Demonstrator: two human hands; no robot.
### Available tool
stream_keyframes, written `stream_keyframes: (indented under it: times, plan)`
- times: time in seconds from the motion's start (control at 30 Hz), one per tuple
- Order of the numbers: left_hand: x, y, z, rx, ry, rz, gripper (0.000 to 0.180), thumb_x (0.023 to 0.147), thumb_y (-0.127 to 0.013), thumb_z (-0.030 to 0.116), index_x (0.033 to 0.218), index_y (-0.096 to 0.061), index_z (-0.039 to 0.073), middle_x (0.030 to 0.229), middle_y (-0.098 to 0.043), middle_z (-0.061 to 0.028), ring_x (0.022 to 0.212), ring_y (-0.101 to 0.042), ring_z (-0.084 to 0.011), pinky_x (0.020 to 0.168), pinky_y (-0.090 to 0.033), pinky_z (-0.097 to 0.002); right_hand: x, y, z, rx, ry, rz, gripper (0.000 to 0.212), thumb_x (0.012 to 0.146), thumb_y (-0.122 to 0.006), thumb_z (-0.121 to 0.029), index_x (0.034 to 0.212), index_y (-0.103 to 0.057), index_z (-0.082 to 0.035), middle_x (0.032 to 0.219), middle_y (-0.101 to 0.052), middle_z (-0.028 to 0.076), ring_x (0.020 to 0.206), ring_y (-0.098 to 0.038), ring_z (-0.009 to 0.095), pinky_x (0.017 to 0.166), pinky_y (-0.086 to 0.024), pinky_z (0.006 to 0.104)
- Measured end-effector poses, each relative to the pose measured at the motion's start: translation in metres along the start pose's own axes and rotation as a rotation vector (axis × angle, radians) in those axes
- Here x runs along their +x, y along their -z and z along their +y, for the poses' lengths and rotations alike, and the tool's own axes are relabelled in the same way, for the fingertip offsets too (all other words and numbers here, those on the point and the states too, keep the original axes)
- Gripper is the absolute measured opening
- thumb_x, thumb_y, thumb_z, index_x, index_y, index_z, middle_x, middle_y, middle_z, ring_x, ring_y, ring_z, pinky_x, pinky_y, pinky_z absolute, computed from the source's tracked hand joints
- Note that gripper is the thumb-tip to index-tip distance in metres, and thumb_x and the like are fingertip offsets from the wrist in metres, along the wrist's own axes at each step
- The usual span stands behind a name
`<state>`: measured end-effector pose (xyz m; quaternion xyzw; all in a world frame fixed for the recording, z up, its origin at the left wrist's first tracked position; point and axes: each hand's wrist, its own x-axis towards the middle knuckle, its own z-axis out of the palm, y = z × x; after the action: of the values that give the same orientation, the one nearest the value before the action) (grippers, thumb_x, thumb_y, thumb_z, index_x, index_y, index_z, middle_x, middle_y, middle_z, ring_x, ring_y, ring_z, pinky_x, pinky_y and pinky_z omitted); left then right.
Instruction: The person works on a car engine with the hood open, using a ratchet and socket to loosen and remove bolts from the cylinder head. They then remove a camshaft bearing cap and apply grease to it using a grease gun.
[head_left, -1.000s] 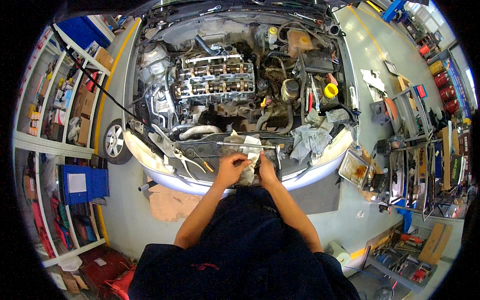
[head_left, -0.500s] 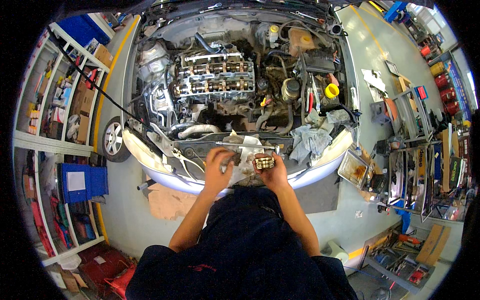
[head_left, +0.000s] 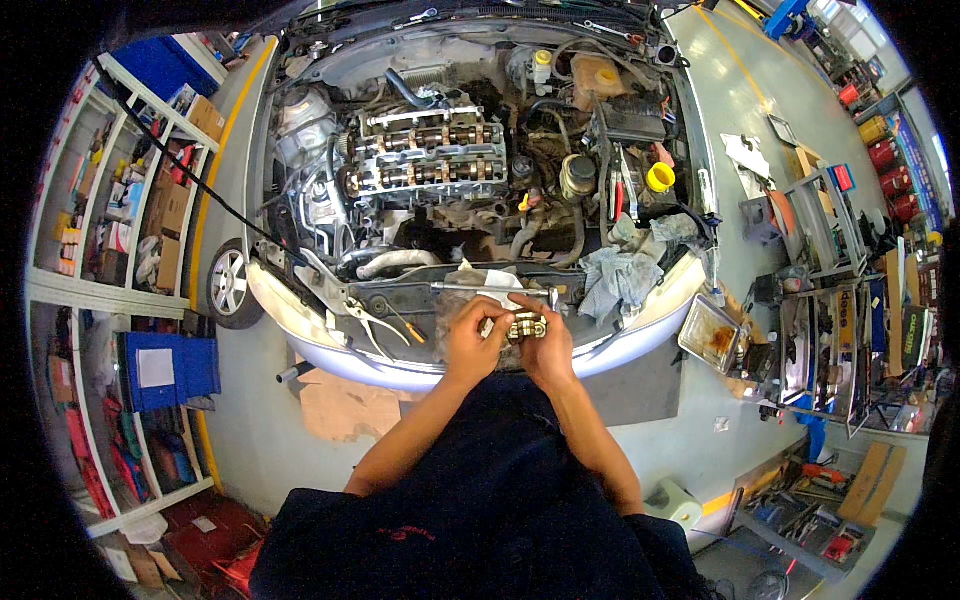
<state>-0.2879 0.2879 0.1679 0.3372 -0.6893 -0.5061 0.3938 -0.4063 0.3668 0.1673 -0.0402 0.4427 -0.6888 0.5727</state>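
Note:
My right hand is closed around a small group of metal camshaft bearing caps, held just over the car's front edge. From the left, my left hand pinches at the same caps, thumb and fingers pressed together; its fingertips partly cover them. A long metal wrench bar lies crosswise beyond my fingers, over a white paper sheet. Farther off, the opened engine shows its two camshafts in rows.
Pliers and an orange-handled screwdriver rest left of my hands. Crumpled blue-grey rags lie to the right, below a yellow cup. Shelving stands at the left; a dirty metal tray sits at the right.
My left hand has moved right and closed its fingers at the bearing caps. My right hand stays nearly in place with them. The screwdriver by the pliers now shows more fully.

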Motion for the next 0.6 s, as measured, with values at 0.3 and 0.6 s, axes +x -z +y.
stream_keyframes:
  times: [0.3,0.6]
  plan:
    - [-0.001,0.014,0.014,-0.38,0.234,-0.045,0.01,0.094,-0.068,0.004,0.099,-0.069,-0.004,0.1,-0.062,-0.0061,0.092,-0.062,-0.0142,0.084,-0.049,-0.027,-0.009,-0.019,-0.006,0.148,0.092,-0.022,0.052,0.106,-0.03,-0.031,0.133,-0.058,0.003,0.108,-0.067,0.012,0.098,-0.062,0.022,0.089,-0.049,0.036]
    - [0.003,0.011,0.03,-0.445,0.214,-0.008,0.012,0.081,-0.065,-0.005,0.092,-0.066,-0.003,0.102,-0.062,-0.007,0.096,-0.061,-0.0159,0.087,-0.047,-0.0283,-0.033,-0.047,-0.021,-0.086,0.288,-0.047,0.054,0.101,-0.038,-0.04,0.131,-0.059,-0.001,0.11,-0.065,0.009,0.1,-0.06,0.018,0.087,-0.046,0.0304]
